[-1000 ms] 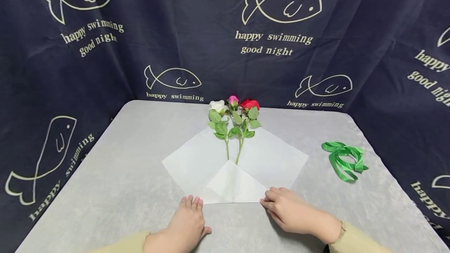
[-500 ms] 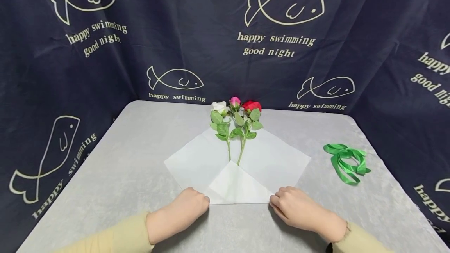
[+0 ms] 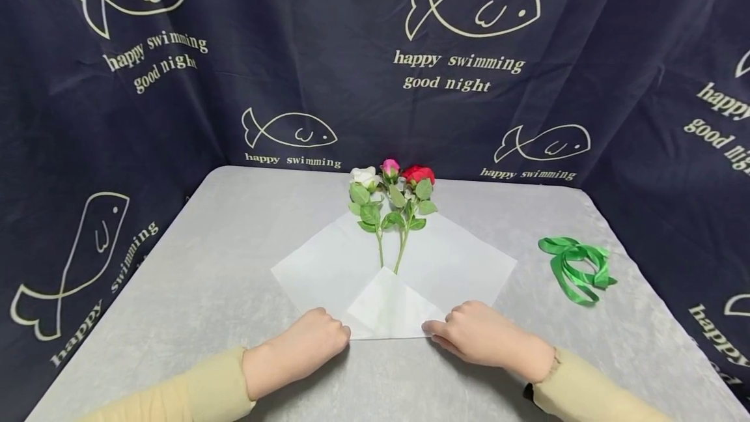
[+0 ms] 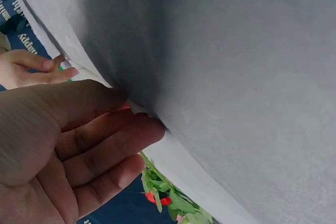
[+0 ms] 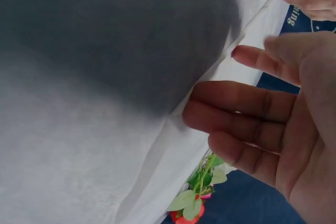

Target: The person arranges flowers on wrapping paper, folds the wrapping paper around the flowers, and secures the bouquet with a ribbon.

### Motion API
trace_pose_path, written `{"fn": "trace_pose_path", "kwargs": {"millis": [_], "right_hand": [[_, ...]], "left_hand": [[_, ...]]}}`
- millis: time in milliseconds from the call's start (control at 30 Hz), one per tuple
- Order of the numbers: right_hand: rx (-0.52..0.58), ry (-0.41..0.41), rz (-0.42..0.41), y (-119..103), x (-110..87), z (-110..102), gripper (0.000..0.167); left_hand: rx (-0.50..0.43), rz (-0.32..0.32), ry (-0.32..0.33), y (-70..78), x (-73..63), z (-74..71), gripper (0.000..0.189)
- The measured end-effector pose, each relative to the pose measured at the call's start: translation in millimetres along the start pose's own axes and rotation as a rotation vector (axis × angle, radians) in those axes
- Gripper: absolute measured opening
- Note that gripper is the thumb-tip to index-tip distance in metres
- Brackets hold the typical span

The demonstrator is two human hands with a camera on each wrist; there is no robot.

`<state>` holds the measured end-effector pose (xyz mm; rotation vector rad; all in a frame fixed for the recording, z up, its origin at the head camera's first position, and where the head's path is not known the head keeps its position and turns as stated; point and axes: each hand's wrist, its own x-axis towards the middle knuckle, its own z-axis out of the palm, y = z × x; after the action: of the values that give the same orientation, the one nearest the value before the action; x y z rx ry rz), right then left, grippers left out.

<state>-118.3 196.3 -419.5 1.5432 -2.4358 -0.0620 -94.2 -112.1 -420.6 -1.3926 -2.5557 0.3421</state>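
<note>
White wrapping paper (image 3: pixel 463 266) lies on the grey-covered table (image 3: pixel 193 266), about midway between its left and right edges, its straight folded edge facing the near side. Nearest on my feed are two pale yellow sleeves (image 3: pixel 217 386). The left hand (image 3: pixel 310 347) is at the left end of that fold, thumb and forefinger pinching the paper's edge. The right hand (image 3: pixel 483 336) is at the right end, fingers loosely extended with the tips touching the fold, thumb held apart in the right wrist view.

Between the hands, I see the folded-up triangular flap (image 3: pixel 389 305) pointing at the table's far edge. The sheet looks widest from side to side, its two outer corners aimed at the table's left and right edges. Green ribbon (image 3: pixel 580 269) lies in loose loops near the right edge.

The stems (image 3: pixel 402 249) run near to far, lower ends at the flap's tip. Their heads reach the far edge: white rose (image 3: pixel 364 178), pink rosebud (image 3: pixel 390 168), red rose (image 3: pixel 418 175). Behind stands a navy curtain (image 3: pixel 369 103) printed with fish outlines.
</note>
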Motion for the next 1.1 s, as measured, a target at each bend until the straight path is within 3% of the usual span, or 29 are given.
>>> {"fn": "trace_pose_path", "kwargs": {"millis": [100, 233, 400, 533, 733, 900, 1100], "right_hand": [[0.006, -0.02, -0.01, 2.7, 4.3, 2.1, 0.008], [0.104, -0.044, -0.016, 5.6, 9.1, 5.3, 0.004], [0.185, -0.044, -0.037, 8.3, 11.9, 9.5, 0.004], [0.172, -0.033, -0.032, 8.5, 15.3, 12.9, 0.013], [0.083, -0.013, -0.045, 6.4, 25.1, 17.1, 0.045], [0.051, -0.031, -0.061, 6.9, 31.2, 18.9, 0.044], [0.095, -0.058, -0.032, 9.1, 32.1, 20.6, 0.048]], "left_hand": [[0.025, 0.005, -0.003, -0.1, 0.5, 1.4, 0.011], [0.082, 0.02, -0.006, -0.5, 0.3, 4.9, 0.009], [0.161, 0.034, 0.072, -1.1, -0.5, 5.8, 0.008], [0.17, 0.018, 0.118, 0.3, -0.8, -1.5, 0.013], [0.148, -0.031, 0.183, 4.3, -2.0, -9.4, 0.025], [0.169, -0.047, 0.3, 6.0, -0.9, -7.5, 0.017], [0.171, -0.056, 0.315, 5.9, 0.1, -7.9, 0.022]]}}
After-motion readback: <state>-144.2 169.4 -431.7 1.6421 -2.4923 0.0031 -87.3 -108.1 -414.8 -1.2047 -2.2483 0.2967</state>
